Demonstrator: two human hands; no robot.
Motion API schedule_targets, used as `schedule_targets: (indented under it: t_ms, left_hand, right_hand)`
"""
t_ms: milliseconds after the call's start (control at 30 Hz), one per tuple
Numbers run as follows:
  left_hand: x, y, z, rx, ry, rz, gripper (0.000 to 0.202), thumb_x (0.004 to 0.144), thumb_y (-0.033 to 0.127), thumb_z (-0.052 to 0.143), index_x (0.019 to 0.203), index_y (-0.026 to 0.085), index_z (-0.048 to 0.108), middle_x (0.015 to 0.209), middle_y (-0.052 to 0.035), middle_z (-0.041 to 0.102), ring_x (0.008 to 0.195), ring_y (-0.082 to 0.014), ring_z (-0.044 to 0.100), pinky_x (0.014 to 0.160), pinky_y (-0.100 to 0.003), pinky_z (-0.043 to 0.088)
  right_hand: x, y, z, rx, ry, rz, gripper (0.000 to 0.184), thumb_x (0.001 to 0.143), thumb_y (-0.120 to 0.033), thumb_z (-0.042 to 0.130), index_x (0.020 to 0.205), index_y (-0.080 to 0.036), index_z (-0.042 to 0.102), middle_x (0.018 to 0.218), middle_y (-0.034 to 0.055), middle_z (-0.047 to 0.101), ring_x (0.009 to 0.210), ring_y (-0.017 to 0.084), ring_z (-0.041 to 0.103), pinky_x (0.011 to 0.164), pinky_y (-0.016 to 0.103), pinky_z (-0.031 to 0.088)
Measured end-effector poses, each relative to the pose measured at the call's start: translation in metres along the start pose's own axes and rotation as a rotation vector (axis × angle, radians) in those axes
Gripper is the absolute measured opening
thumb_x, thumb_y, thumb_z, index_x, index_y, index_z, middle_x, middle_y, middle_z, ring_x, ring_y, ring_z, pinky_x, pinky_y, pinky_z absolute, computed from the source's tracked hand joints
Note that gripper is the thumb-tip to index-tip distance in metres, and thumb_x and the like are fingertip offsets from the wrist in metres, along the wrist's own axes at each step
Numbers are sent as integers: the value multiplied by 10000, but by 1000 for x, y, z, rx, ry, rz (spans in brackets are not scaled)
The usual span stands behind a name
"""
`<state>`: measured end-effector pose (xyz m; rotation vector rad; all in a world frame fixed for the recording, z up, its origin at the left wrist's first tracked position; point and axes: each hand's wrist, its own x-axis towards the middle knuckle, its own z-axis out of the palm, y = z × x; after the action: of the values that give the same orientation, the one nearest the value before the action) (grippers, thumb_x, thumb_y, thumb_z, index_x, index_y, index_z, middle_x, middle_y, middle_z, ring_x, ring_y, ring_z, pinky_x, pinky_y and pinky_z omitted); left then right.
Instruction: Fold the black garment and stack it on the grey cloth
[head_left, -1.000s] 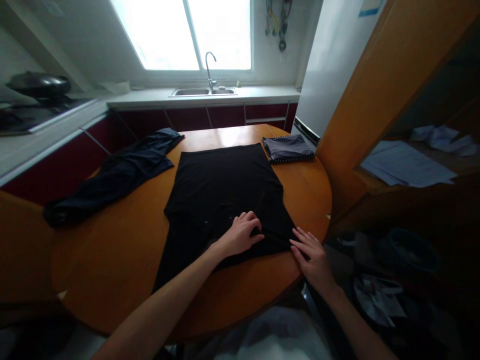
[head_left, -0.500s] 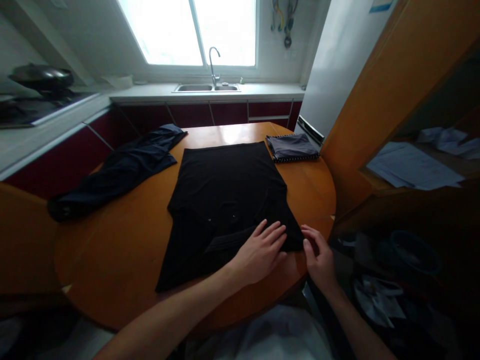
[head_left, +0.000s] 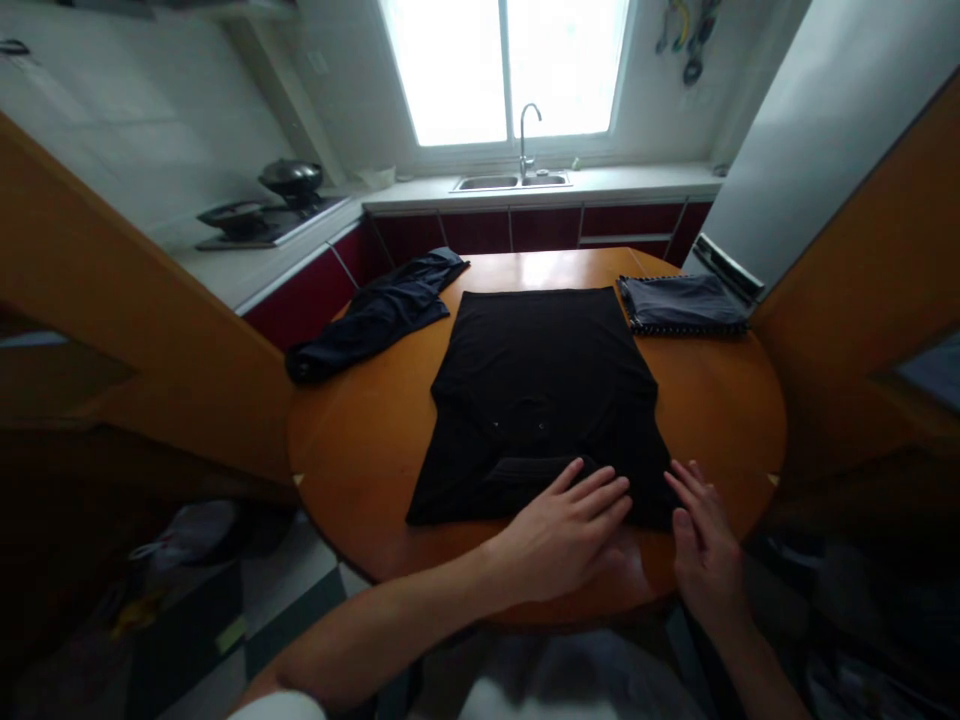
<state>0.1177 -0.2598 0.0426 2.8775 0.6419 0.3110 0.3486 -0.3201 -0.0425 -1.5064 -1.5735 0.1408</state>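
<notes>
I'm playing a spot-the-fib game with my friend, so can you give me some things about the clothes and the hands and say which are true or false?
1. The black garment lies spread out on the table. True.
2. The left hand is holding the dark blue garment. False: its fingers lie on the black garment, near its closest edge.
3. The right hand is at the black garment's near right corner. True.
4. The folded grey cloth is in the sink. False: it lies on the table, right of the black garment's far end.
</notes>
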Motion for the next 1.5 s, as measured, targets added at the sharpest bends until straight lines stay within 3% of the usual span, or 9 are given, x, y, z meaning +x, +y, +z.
schedule_targets:
  t_ms: [200,333,467,600,700,900,1067,1200,1500]
  left_hand:
    - [-70,-29,6,52,114,-424,538,1048,326,391,1562,210,283,1608,-84,340,1518,-227,213,1231,-494,233]
    - [-95,-35,27,84,53,-445,636,1020,386,466,1588,244,215,1631,-77,287,1522,-259,193,1224,-524,230]
    - [-96,-35,31,102,62,-439,680,1002,401,500,1593,258,196,1641,-70,262,1523,-260,191,1223,-525,230]
    - [-93,-34,33,111,117,-442,634,1003,328,494,1580,238,246,1632,-71,289,1516,-256,219,1214,-519,264]
    - [-94,-28,35,91,287,-504,512,1006,243,468,1510,203,389,1586,-96,382,1478,-259,320,1179,-499,344]
    - [-99,-12,27,-34,589,-554,203,964,161,506,983,209,702,1049,-60,726,1019,-213,676,882,-377,563]
    - [-85,-7,20,-83,489,-450,252,956,129,500,1078,209,706,1172,-60,720,1161,-212,639,1011,-397,525]
    - [-66,-13,28,-40,338,-407,364,966,148,488,1305,193,609,1430,-75,581,1388,-231,469,1150,-465,413]
    - [-57,-21,48,73,118,-379,560,986,202,484,1534,229,367,1617,-59,322,1507,-247,248,1206,-495,305]
  right_hand:
    - [8,-42,19,-78,-203,-178,537,1004,-231,398,1536,-288,354,1594,69,370,1499,283,259,1197,613,234]
    - [0,-54,40,-199,-431,-256,674,988,-300,471,1601,-250,196,1646,88,229,1511,298,210,1195,579,274]
    - [-13,-52,45,-280,-481,-246,754,973,-312,499,1613,-196,118,1640,105,233,1505,282,235,1197,545,296]
    - [-20,-53,38,-285,-494,-224,701,977,-290,484,1600,-174,183,1637,101,250,1506,268,236,1200,529,296]
    - [-15,-56,36,-218,-434,-165,582,1000,-277,441,1560,-179,316,1605,99,339,1497,250,268,1198,517,305]
    - [24,-58,53,-88,-297,-118,486,1013,-245,389,1494,-212,447,1573,91,405,1488,238,293,1196,523,307]
    - [31,-57,69,-146,-358,-176,499,1015,-215,358,1509,-186,421,1590,91,373,1497,230,268,1199,515,303]
    - [19,-56,71,-231,-415,-221,499,1010,-223,378,1503,-161,431,1576,92,398,1498,235,265,1202,503,306]
    - [19,-64,65,-283,-432,-160,512,992,-205,394,1500,-168,441,1566,89,419,1488,236,288,1196,486,326]
